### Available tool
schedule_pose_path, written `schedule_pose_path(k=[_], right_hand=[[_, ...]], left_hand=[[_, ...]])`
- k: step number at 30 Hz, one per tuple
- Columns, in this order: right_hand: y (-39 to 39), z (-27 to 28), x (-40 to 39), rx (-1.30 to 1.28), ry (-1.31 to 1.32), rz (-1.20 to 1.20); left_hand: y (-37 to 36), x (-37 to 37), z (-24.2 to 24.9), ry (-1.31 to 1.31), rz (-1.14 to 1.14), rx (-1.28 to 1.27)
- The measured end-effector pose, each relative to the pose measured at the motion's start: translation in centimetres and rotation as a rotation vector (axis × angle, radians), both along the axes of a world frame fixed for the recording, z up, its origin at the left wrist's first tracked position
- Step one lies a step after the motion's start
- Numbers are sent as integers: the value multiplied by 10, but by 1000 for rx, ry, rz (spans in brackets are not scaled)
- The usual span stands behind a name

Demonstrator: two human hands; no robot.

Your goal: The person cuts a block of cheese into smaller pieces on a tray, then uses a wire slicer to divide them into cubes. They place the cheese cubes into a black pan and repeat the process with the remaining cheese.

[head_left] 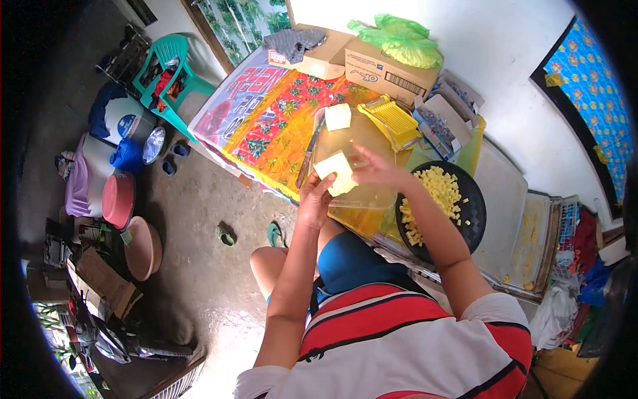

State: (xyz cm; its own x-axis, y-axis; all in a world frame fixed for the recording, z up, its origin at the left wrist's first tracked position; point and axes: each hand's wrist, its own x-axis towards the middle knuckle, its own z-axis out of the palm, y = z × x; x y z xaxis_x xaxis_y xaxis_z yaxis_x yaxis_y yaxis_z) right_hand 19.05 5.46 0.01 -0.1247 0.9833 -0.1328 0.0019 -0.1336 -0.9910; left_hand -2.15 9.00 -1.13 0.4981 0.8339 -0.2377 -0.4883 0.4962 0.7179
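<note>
My left hand (316, 194) grips a pale yellow square slab (337, 171) by its lower left edge, thumb on top. My right hand (379, 167) is just right of the slab, fingers stretched out and slightly blurred; whether it touches the slab's edge is hard to see. Below both hands is a clear plastic tray (372, 199), and a second pale yellow slab (337, 117) lies at its far end. Along the tray's left side rests a knife (308, 154). A yellow slotted slicer (391, 123) sits beyond my right hand. Under my right forearm, a round black pan (473, 229) holds many small yellow cubes.
A patterned cloth (266, 126) covers the table. Cardboard boxes (382, 72) with green plastic bags (402, 41) stand at its back. An open box of small packets (444, 126) is at the right. A green chair (174, 76) and basins (143, 249) are on the left.
</note>
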Motion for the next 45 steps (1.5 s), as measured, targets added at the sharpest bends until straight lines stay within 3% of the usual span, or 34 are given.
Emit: schedule_pose_path(k=[4, 10, 13, 16, 19, 22, 28, 31, 34, 39, 43, 45], right_hand=[[-14, 1, -19, 36, 114, -15], [-22, 10, -17, -131, 86, -124], [-16, -1, -12, -139, -30, -202], [3, -29, -7, 177, -230, -292], [11, -15, -12, 310, -917, -351], [22, -5, -21, 412, -1305, -323], [38, -39, -20, 802, -1749, -370], [30, -35, -24, 684, -1706, -329], [10, 4, -30, 400, -1518, -151], [18, -2, 0, 214, -1194, -84], [21, -17, 7, 227, -889, -111], [25, -28, 7, 262, -863, -153]], left_hand=[[-3, 7, 14, 64, -68, 67], [1, 2, 18, 327, -228, 269], [-2, -2, 14, 404, 48, 329], [5, -14, -7, 609, 208, 481], [9, -29, -25, 828, 305, 663], [7, -43, -32, 1018, 366, 873], [2, -51, -40, 1144, 370, 909], [2, -54, -45, 1173, 376, 895], [7, -58, -47, 1245, 370, 928], [15, -48, -36, 1464, 291, 907], [27, -40, -32, 1542, 174, 904], [34, -37, -31, 1563, 96, 877]])
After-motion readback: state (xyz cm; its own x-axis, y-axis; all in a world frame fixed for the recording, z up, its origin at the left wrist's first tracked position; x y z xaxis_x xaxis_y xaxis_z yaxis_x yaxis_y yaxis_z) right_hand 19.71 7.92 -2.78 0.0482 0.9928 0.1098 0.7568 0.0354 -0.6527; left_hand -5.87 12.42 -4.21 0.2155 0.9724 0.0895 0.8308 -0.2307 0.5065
